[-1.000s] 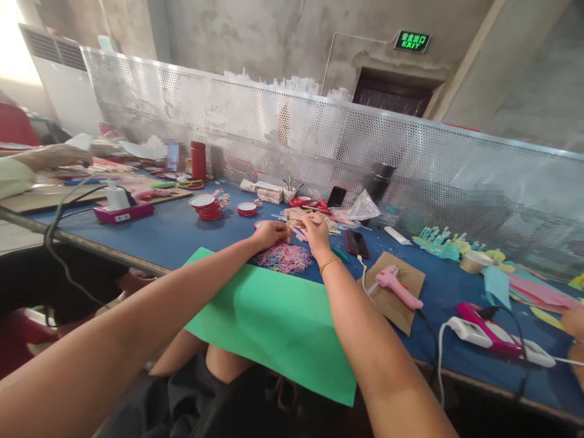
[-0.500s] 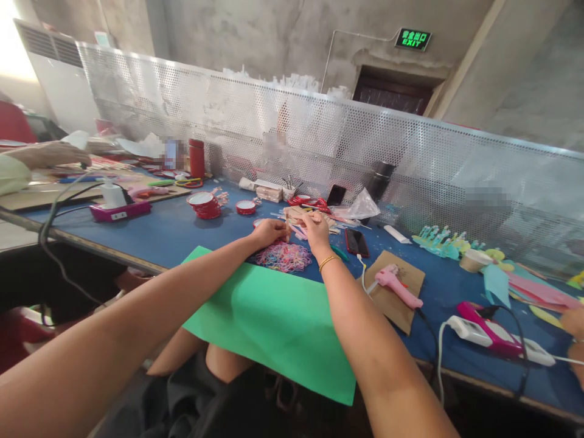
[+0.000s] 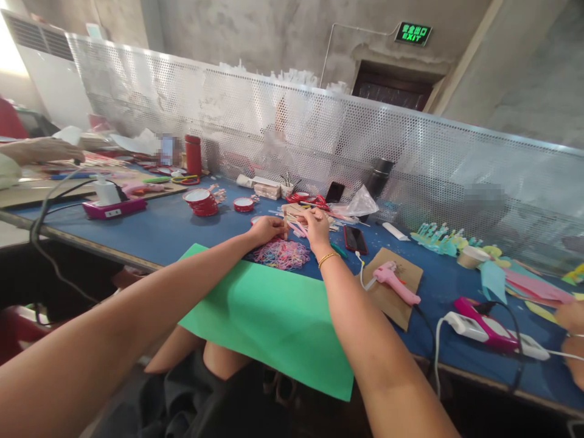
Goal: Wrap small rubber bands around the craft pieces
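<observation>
My left hand [image 3: 267, 231] pinches a short, flat wooden stick [image 3: 286, 224] that stands nearly upright. Just to its right is my right hand [image 3: 317, 226], with thumb and fingers pressed together; what lies between them is too small to make out. A gold-coloured bracelet circles that wrist. Below both hands sits a tangled heap of colourful rubber bands [image 3: 285, 253]. Loose wooden sticks [image 3: 296, 210] are spread behind the hands. A green sheet [image 3: 274, 316] reaches from the table edge over my lap, under my forearms.
To the right, a pink glue gun [image 3: 396, 283] rests on cardboard [image 3: 410, 271], near a phone [image 3: 354, 239] and a magenta power strip [image 3: 488, 325] with cables. Red-rimmed round pieces [image 3: 201, 204] are stacked left. Other people's hands [image 3: 43, 150] show at both sides. A perforated metal screen [image 3: 219, 115] stands behind.
The view has shifted slightly, so most things sit a little further left and up. Both hands keep nearly the same place and pose around the stick.
</observation>
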Demonstrator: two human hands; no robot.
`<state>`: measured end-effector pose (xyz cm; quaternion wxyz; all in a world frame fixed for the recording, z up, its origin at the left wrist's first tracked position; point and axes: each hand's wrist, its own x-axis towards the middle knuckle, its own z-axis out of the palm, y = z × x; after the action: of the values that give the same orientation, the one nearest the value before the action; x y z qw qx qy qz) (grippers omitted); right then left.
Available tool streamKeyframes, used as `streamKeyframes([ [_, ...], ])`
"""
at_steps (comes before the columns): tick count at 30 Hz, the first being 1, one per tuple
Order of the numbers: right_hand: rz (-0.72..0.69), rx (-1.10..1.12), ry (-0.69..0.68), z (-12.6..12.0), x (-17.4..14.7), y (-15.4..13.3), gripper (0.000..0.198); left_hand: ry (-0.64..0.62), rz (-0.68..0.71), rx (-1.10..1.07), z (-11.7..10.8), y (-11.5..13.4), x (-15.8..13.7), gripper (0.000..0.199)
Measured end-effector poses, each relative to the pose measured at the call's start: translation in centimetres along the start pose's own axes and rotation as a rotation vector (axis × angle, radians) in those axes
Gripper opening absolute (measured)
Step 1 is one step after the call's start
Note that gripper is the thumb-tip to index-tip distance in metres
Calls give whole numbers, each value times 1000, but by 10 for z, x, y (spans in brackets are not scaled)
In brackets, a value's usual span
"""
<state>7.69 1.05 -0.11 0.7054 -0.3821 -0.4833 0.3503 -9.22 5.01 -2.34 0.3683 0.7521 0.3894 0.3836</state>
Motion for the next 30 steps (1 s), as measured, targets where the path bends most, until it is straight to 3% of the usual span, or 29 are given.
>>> streamKeyframes([
  [7,-11,24,18,1,3,3,12,-5,0,-18,-1,6,-3,30],
  [12,9,42,6,3,-1,2,9,7,-46,-12,0,6,-3,25],
  [18,-39,-48,-20,3,0,3,14,-14,-26,-65,2,-1,1,19],
  [30,10,12,-61,5,-7,-1,11,-4,11,-39,0,-9,5,17],
])
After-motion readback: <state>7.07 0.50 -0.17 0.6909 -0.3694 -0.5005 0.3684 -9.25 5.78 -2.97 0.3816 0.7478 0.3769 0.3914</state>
